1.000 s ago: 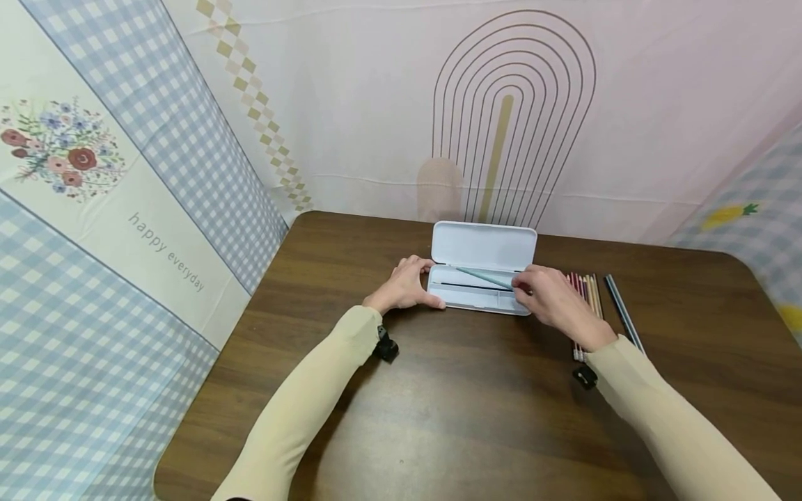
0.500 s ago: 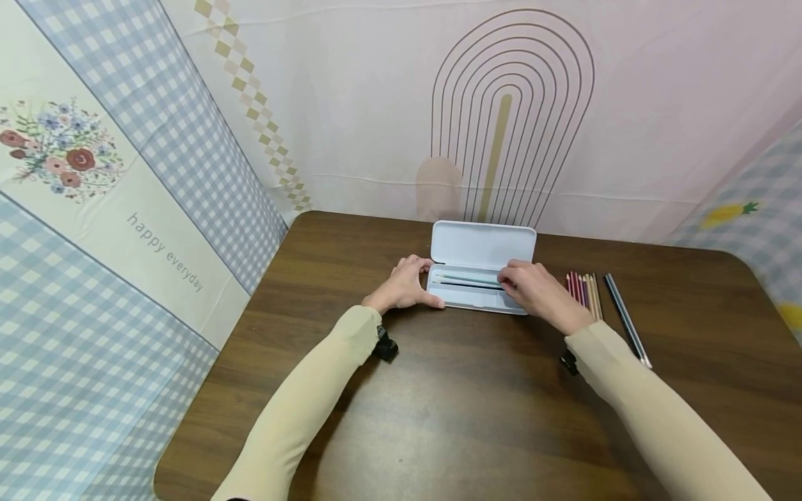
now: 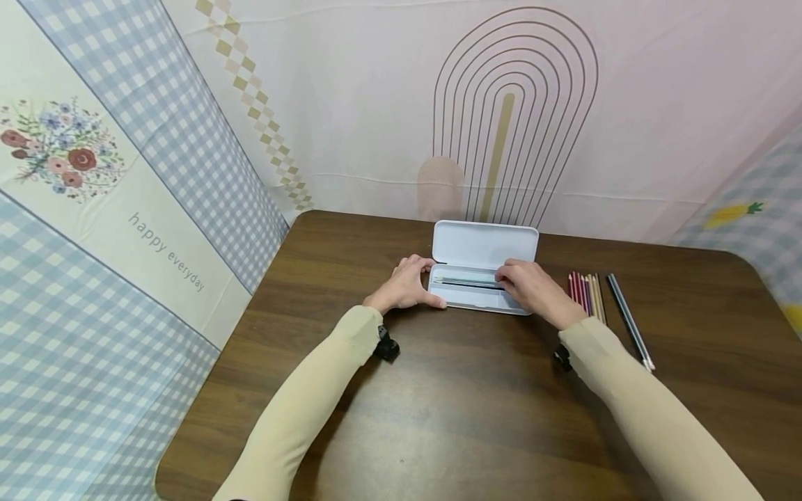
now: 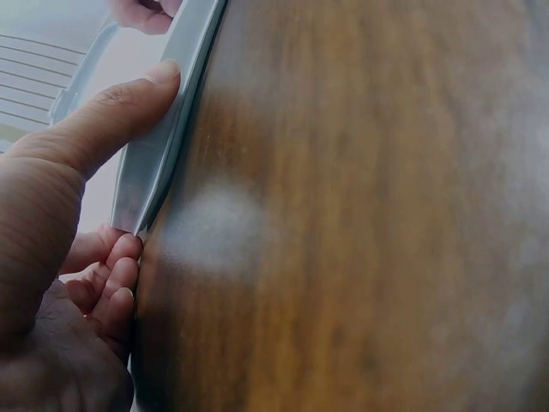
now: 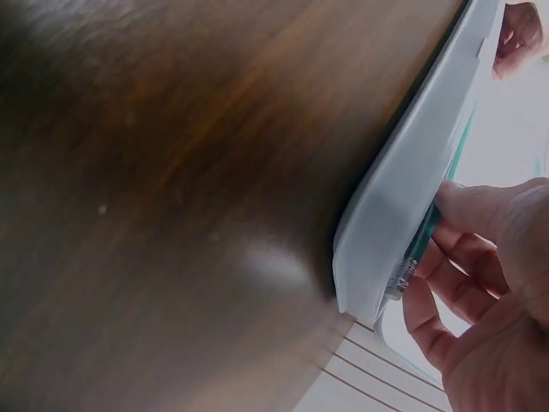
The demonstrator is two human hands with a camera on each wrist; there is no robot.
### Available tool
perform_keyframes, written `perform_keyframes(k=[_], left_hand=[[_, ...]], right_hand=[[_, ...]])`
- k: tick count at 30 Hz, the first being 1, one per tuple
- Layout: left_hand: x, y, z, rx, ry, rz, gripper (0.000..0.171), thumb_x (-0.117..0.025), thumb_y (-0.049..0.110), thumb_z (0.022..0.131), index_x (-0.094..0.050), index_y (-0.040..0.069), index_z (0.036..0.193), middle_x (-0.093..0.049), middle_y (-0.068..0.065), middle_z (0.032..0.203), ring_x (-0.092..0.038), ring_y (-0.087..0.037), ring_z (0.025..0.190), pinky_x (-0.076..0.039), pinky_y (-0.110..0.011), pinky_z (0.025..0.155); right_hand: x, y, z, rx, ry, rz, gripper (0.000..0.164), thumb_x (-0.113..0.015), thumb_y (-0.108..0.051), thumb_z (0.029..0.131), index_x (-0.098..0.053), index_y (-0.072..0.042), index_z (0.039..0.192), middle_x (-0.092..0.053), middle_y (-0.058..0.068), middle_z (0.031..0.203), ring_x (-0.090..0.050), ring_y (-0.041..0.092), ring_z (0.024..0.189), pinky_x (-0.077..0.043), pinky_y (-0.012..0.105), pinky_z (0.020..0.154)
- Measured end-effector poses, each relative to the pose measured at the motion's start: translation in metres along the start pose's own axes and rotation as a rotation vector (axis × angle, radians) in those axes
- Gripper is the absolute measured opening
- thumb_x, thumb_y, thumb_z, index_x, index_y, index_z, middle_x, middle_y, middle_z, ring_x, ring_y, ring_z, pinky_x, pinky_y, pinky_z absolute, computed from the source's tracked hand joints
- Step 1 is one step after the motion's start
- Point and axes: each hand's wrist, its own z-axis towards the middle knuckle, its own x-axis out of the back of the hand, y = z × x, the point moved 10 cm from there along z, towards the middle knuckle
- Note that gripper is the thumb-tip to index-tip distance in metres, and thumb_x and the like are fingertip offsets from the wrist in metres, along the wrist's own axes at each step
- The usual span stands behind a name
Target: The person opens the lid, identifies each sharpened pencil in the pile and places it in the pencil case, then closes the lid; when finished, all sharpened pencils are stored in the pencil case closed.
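A pale blue pencil case (image 3: 466, 298) lies on the table with its lid (image 3: 485, 242) raised toward the wall. My left hand (image 3: 409, 284) holds the case's left end, the thumb along the front side and the other fingers around the corner, as the left wrist view shows. Inside the case, my right hand (image 3: 531, 289) pinches a green pencil (image 5: 425, 233) near its metal-banded end. This pencil lies lengthwise in the long back compartment, close to a dark pencil. The right fingers cover its right end in the head view.
Right of the case, several red, purple and tan pencils (image 3: 587, 292) lie side by side. Farther right are dark grey-blue pencils (image 3: 629, 320) with white ends. A patterned cloth wall (image 3: 363, 139) rises behind the brown table (image 3: 464, 403).
My right hand has moved left and lowered the green pencil from a slant over the case to lying flat in the back compartment. The left hand has stayed on the case.
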Motion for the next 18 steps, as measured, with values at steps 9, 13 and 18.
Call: perform_keyframes(k=[9,13,18], left_hand=[[-0.003,-0.004,0.003,0.004,0.006,-0.032,0.098,-0.098,0.045,0.074,-0.056,0.007,0.154,-0.059,-0.015,0.144,-0.048,-0.033,0.137,-0.038,-0.048,0.122],[-0.006,-0.01,0.008,0.008,0.007,-0.042,0.1,-0.099,0.049,0.073,-0.057,0.008,0.154,-0.059,-0.014,0.144,-0.047,-0.032,0.137,-0.037,-0.048,0.123],[-0.008,-0.016,0.013,0.005,0.019,-0.054,0.101,-0.1,0.049,0.071,-0.057,0.009,0.153,-0.059,-0.013,0.142,-0.048,-0.032,0.135,-0.038,-0.05,0.122]], right_hand=[[-0.007,0.005,0.003,-0.032,-0.026,0.014,0.013,-0.067,0.006,0.101,-0.079,0.004,0.105,-0.076,0.018,0.103,-0.07,0.031,0.093,-0.061,0.054,0.092],[-0.009,0.005,0.003,-0.025,-0.02,0.024,0.012,-0.067,0.007,0.1,-0.078,0.004,0.103,-0.076,0.018,0.099,-0.069,0.031,0.091,-0.061,0.054,0.091],[-0.01,0.006,0.005,-0.029,-0.029,0.031,0.013,-0.067,0.008,0.1,-0.079,0.004,0.103,-0.077,0.019,0.1,-0.071,0.033,0.092,-0.061,0.055,0.092]])
